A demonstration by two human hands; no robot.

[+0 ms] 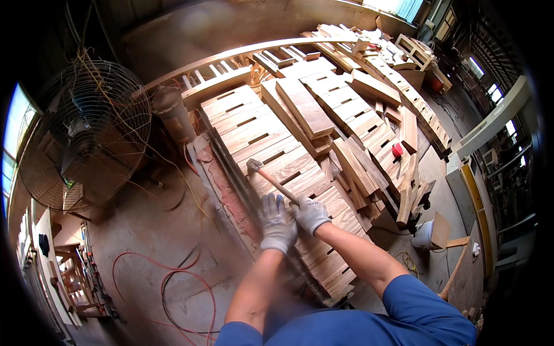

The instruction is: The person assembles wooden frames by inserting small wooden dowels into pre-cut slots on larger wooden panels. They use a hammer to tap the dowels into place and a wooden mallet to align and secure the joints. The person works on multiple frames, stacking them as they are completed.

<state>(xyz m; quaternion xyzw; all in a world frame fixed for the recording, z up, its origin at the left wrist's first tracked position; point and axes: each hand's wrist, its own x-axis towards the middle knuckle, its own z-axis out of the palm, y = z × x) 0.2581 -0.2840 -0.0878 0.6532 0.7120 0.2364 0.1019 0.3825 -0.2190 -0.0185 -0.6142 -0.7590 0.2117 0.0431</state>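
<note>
Gripping a hammer (277, 183) by the handle in the gloved right hand (312, 215), pointing its head up-left over a row of slotted boards (314, 185), near their left edge. Resting the gloved left hand (277, 225) just beside, unclenched, with fingers stretched out. Can't tell about anything under the palm. Also got 1 big caged fan (85, 137) off left.

On the long bench (228, 161) there lay many wooden pieces (280, 167) with slots, placed closely side by side.
</note>
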